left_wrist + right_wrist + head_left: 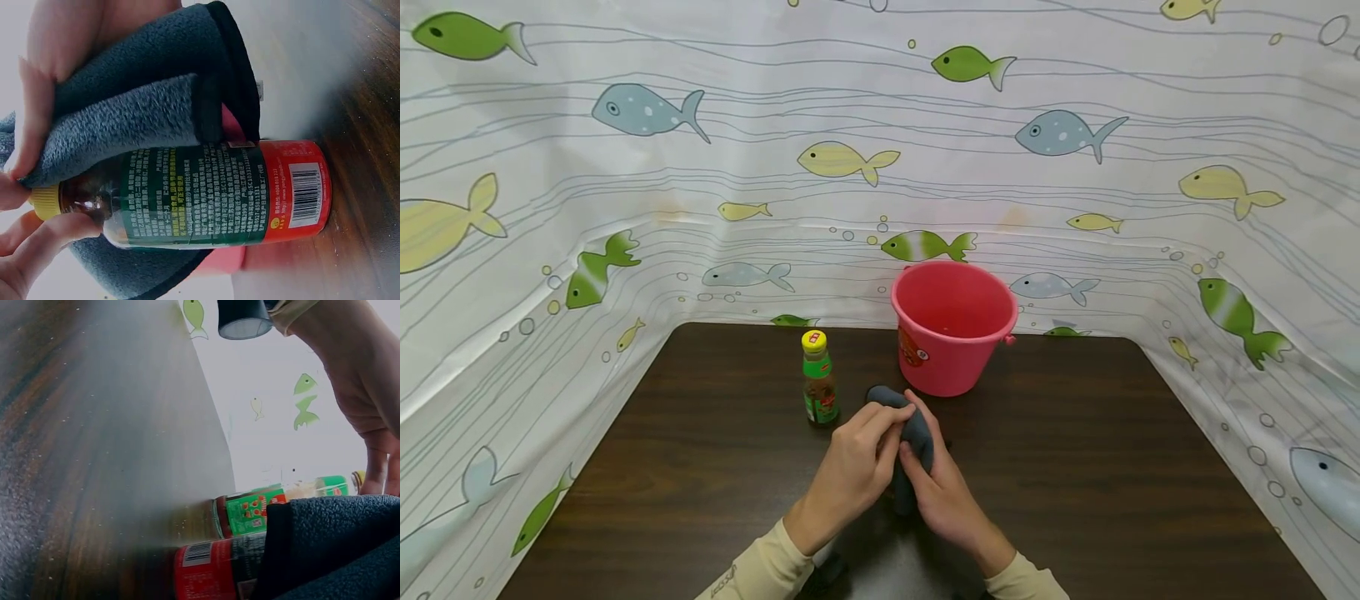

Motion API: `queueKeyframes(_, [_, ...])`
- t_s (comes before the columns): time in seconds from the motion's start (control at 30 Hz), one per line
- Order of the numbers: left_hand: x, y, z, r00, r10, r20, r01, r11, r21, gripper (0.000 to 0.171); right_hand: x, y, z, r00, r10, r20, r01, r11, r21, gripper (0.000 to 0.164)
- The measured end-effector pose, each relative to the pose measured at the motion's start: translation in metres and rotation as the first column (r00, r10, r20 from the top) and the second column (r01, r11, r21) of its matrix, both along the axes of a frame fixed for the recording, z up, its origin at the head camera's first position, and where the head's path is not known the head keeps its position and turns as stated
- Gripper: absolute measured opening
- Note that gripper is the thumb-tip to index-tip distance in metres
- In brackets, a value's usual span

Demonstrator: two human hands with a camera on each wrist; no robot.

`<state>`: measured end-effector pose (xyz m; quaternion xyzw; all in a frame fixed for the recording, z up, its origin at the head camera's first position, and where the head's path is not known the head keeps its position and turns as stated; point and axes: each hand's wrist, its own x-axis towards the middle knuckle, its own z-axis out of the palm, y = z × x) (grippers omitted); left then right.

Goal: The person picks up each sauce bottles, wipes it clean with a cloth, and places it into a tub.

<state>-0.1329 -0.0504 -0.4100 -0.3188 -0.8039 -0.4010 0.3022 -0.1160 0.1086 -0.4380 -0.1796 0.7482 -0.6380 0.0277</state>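
- Head view: left hand (pixel 847 461), fingers curled, pinches a bottle (pixel 194 206) near its cap (pixel 45 203).
- Right hand (pixel 946 492), half-closed, grips grey cloth (pixel 134 115) around it.
- Sauce bottle (pixel 820 390) stands left; pink bucket (pixel 942 362), far right.

Fuzzy, matt pile on that cloth (pixel 125 122), smoother at its black edging (pixel 236 44)! Against it, a glossy bottle (pixel 194 206), clear and glass-looking, with a finely ribbed cap (pixel 45 202). Smooth plastic on the bucket (pixel 947 362); dark wood grain on the bench (pixel 1075 467), catching a soft sheen.
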Motion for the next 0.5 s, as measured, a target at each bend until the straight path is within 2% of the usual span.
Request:
queueKeyframes(0.17, [-0.0003, 0.0011, 0.0007, 1.0, 0.004, -0.005, -0.004, 1.0, -0.005, 0.023, -0.0012, 0.0005, -0.0054, 0.999, 0.01, -0.04, -0.01, 1.0, -0.001, 0.064])
queueKeyframes(0.5, [0.0005, 0.0016, 0.0, 1.0, 0.008, 0.013, -0.008, 1.0, -0.002, 0.022, 0.0004, 0.0022, -0.0109, 0.999, -0.017, -0.029, 0.017, 1.0, 0.019, 0.066])
